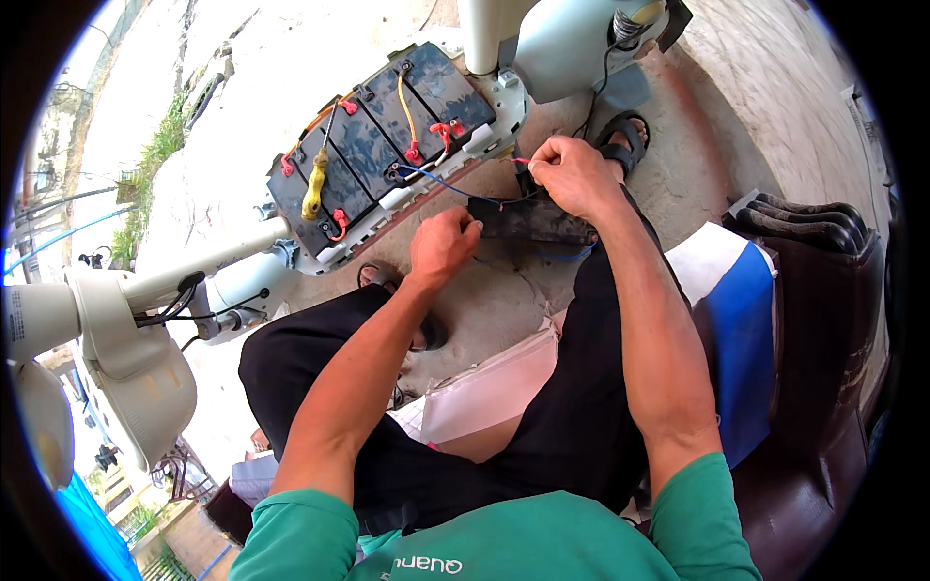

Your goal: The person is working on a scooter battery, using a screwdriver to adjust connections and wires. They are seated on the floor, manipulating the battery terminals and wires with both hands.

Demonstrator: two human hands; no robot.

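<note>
Both my hands work in front of a row of black batteries (pixel 358 145) set in a pale frame. My left hand (pixel 446 247) is closed beside the near end of a dark flat box (pixel 533 219); whatever its fingers pinch is hidden. My right hand (pixel 578 181) pinches a thin wire just above that box, with a red wire end (pixel 521 160) showing next to the fingertips. From the batteries a blue wire (pixel 441 181) runs toward the space between my hands. Red-capped terminals and a yellow-wrapped connector (pixel 315 184) sit on the batteries.
Pale vehicle-like body parts (pixel 562 48) rise behind the batteries, and more white casing (pixel 136 368) stands at left. A white cardboard piece (pixel 494 392) lies between my legs. At right are a blue and white panel (pixel 741 339) and a dark red padded seat (pixel 823 387).
</note>
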